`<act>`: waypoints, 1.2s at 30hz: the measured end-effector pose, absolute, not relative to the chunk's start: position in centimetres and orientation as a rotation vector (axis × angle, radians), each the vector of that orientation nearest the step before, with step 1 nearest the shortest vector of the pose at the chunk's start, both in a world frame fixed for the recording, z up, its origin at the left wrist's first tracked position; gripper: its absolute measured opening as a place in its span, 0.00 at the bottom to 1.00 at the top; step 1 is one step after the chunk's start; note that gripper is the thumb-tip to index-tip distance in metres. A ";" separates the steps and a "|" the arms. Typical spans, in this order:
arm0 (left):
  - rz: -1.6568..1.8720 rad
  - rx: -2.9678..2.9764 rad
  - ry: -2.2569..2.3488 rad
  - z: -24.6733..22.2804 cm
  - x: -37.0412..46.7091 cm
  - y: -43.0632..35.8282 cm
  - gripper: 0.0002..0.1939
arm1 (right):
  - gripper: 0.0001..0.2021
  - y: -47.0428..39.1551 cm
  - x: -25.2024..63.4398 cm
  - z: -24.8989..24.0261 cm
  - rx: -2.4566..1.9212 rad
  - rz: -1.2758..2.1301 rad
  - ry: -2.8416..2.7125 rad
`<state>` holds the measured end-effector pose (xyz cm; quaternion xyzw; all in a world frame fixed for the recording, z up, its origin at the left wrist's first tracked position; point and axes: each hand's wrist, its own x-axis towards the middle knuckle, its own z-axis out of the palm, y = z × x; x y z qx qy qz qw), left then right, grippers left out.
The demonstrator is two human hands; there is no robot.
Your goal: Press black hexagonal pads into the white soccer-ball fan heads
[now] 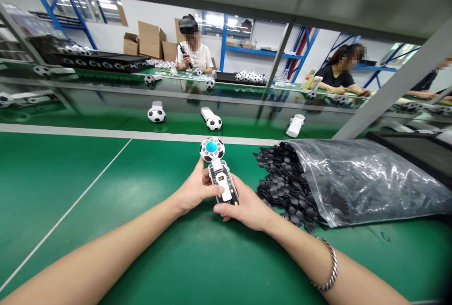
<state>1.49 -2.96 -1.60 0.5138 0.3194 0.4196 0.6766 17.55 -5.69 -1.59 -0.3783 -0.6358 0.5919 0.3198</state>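
Note:
Between my two hands is a handheld fan [223, 192] with a round football-patterned head and a blue centre; its handle shows a dark inner face with a small display and a white strip. My left hand [197, 187] grips the handle's left side, thumb across its front, a finger up by the head. On the lower right of the handle, my right hand [243, 204] is closed, thumb near the bottom end. To the right, many black plastic pieces [286, 187] spill from a clear plastic bag [367, 178] onto the green table [148, 258].
Beyond the pale table edge, a belt carries football-patterned fans, including one at left [157, 113], one in the middle [212, 119] and one at right [295, 125]. A slanted metal post [384, 79] rises at right. Co-workers sit across, one in a white shirt [199, 55].

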 end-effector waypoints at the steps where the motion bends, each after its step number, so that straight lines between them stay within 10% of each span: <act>1: 0.943 1.152 0.718 -1.6 1.5 -3.0 0.44 | 0.29 -5.7 17.6 -1.6 -0.995 1.557 -1.671; 36: 1.008 1.149 0.769 -1.3 1.9 -3.6 0.45 | 0.29 -5.7 17.5 -1.5 -0.962 1.552 -1.688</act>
